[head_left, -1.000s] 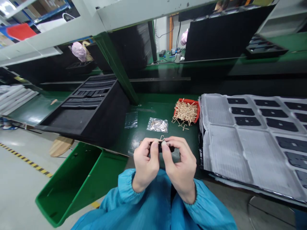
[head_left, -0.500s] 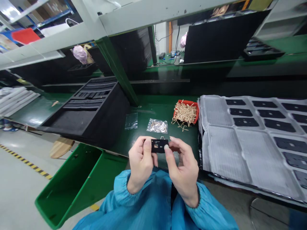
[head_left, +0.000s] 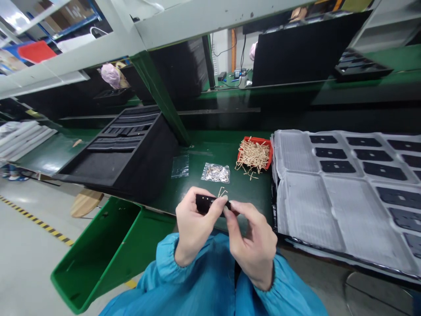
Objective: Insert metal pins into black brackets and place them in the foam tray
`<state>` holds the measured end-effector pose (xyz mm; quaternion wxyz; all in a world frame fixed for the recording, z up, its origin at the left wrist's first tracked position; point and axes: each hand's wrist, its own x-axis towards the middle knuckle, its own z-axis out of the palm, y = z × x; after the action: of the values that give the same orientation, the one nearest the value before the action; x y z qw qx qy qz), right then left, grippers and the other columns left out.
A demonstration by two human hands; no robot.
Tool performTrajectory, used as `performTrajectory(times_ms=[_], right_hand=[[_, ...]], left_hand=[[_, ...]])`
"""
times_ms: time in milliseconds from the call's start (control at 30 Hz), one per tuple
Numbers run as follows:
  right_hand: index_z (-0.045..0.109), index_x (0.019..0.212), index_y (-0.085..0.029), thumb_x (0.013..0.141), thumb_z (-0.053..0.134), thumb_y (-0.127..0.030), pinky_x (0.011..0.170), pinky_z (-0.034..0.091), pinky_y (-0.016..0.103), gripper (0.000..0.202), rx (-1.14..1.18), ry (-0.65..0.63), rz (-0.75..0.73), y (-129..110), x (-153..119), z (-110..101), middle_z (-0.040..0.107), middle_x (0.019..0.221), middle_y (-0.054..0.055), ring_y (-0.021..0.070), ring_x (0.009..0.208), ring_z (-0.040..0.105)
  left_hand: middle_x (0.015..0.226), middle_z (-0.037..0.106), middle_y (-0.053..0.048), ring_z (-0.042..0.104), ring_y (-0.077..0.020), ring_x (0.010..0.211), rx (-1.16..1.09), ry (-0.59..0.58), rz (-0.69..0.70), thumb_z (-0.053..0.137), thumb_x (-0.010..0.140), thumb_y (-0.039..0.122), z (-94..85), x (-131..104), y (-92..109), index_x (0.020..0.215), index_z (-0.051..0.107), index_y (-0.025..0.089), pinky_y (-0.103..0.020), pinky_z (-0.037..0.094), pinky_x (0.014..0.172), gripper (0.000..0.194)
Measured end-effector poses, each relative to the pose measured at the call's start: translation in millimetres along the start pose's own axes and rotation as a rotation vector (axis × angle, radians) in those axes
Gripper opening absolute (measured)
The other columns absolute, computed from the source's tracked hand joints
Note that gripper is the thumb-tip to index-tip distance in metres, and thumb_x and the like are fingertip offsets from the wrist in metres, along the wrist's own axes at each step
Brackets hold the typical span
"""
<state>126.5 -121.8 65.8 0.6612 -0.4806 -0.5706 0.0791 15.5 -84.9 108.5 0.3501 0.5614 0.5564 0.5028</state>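
Observation:
A small flat black plate (head_left: 203,203) is held above the front of the green bench. My left hand (head_left: 194,228) is closed on it, with the thumb across its face and the fingers behind. At the plate's right end, my right hand (head_left: 252,241) pinches with thumb and forefinger, whose tips meet my left thumb. My fingers cover much of the plate's right part. A few thin, pale bent pieces (head_left: 222,192) show just beyond my left thumb. Farther back lie a clear zip bag (head_left: 215,173) of small metal-looking parts and a flat clear bag (head_left: 180,166).
A red tray (head_left: 270,153) heaped with thin tan pieces stands behind my hands. To the right, a pale compartmented tray (head_left: 305,210) holds several black plates. A black foam-lined box (head_left: 154,162) stands left, above a green bin (head_left: 98,263). Green bench post (head_left: 161,96).
The black plate has turned, and its cut-out window no longer shows. My left thumb has slid right across it, meeting my right fingertips. The pale bent pieces are more exposed.

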Motion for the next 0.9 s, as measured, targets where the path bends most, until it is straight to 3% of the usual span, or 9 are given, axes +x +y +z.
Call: performTrajectory(times_ms=[67,233,333,433,533,667,767,900], right_hand=[[0.063,0.124,-0.024,0.090,0.066,0.001,0.073,0.063,0.032,0.042,-0.033,-0.034,-0.063,-2.4,4.4,-1.1,0.077,0.096,0.003,0.0177,0.083,0.074],[0.066,0.123,-0.019,0.090,0.063,0.004,0.073,0.061,0.032,0.041,-0.048,-0.108,-0.114,-1.0,8.7,-1.9,0.076,0.098,0.008,0.0181,0.082,0.071],[0.065,0.127,-0.019,0.091,0.064,0.002,0.070,0.058,0.032,0.041,-0.073,-0.106,-0.114,0.4,7.5,-1.6,0.075,0.096,0.007,0.0177,0.079,0.068],[0.066,0.118,-0.021,0.093,0.065,-0.002,0.074,0.057,0.031,0.031,-0.024,-0.093,-0.037,-1.5,7.4,-2.1,0.073,0.094,0.004,0.0168,0.082,0.068],[0.064,0.097,-0.022,0.096,0.065,-0.010,0.080,0.056,0.028,0.013,0.085,-0.055,0.123,-3.8,8.7,-2.9,0.068,0.094,0.003,0.0155,0.090,0.067],[0.060,0.085,-0.023,0.098,0.063,-0.018,0.080,0.054,0.026,0.014,0.238,-0.060,0.268,-1.0,9.2,-4.4,0.064,0.093,0.001,0.0142,0.089,0.065],[0.062,0.085,-0.023,0.097,0.065,-0.017,0.075,0.053,0.024,0.014,0.306,-0.085,0.304,3.4,9.3,-6.3,0.064,0.089,-0.001,0.0130,0.085,0.065],[0.065,0.090,-0.024,0.096,0.068,-0.016,0.079,0.054,0.025,0.010,0.331,-0.130,0.267,7.0,11.8,-7.6,0.066,0.091,0.000,0.0132,0.087,0.067]], left_hand=[[0.059,0.061,0.005,0.054,-0.0080,0.045,0.058,0.040,0.042,0.084,0.082,0.037,0.6,1.1,-0.3,0.075,0.063,0.019,-0.016,0.040,0.037,0.029],[0.059,0.064,0.004,0.050,-0.0090,0.040,0.069,-0.004,0.071,0.062,0.101,0.042,-6.1,-3.8,-4.5,0.084,0.066,0.020,-0.020,0.037,0.037,0.028],[0.059,0.066,0.003,0.057,-0.0113,0.044,0.091,-0.022,0.120,0.058,0.104,0.040,-11.3,-7.7,-5.6,0.087,0.068,0.021,-0.020,0.040,0.040,0.027],[0.067,0.072,0.000,0.067,-0.0132,0.055,0.170,-0.049,0.245,0.059,0.103,0.032,-14.4,-8.0,-5.0,0.087,0.070,0.021,-0.020,0.049,0.050,0.023],[0.072,0.075,-0.001,0.070,-0.0132,0.060,0.202,-0.106,0.468,0.062,0.101,0.024,-14.8,-5.8,-7.2,0.089,0.072,0.020,-0.020,0.054,0.058,0.016],[0.073,0.077,-0.001,0.069,-0.0122,0.057,0.147,-0.153,0.714,0.067,0.098,0.021,-12.8,-4.3,-17.1,0.094,0.074,0.021,-0.021,0.054,0.058,0.008],[0.073,0.078,-0.001,0.070,-0.0134,0.056,0.104,-0.151,0.775,0.069,0.097,0.020,-12.0,-5.0,-23.0,0.097,0.076,0.023,-0.022,0.054,0.057,0.007],[0.073,0.077,0.000,0.069,-0.0123,0.055,0.113,-0.116,0.736,0.070,0.097,0.021,-14.1,-4.5,-21.1,0.097,0.075,0.022,-0.022,0.052,0.055,0.005]])
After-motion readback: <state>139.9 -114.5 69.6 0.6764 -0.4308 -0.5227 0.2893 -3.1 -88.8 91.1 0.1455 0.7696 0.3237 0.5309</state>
